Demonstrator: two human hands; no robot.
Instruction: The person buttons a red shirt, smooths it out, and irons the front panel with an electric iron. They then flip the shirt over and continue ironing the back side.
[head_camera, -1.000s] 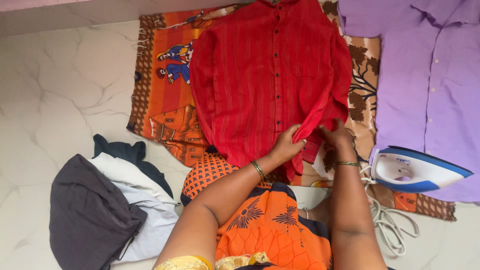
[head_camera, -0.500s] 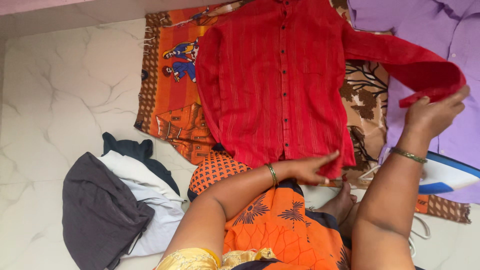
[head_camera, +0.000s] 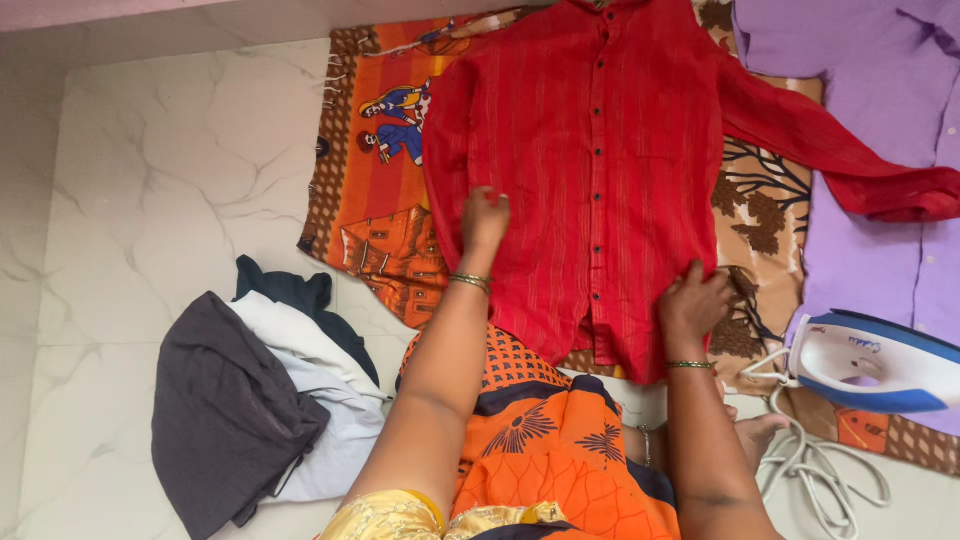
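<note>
A red buttoned shirt lies face up on an orange and brown patterned cloth spread over the floor. Its right sleeve stretches out over a purple shirt. My left hand pinches the folded left sleeve near the shirt's left edge. My right hand rests on the shirt's lower right hem, fingers curled into the fabric.
A white and blue electric iron sits at the right on the cloth, its white cord coiled on the marble floor. A pile of dark grey, white and navy clothes lies at the lower left.
My right hand let go of the right sleeve, which now lies across the purple shirt, and came back to the hem. My left hand moved up from the hem to the left sleeve.
</note>
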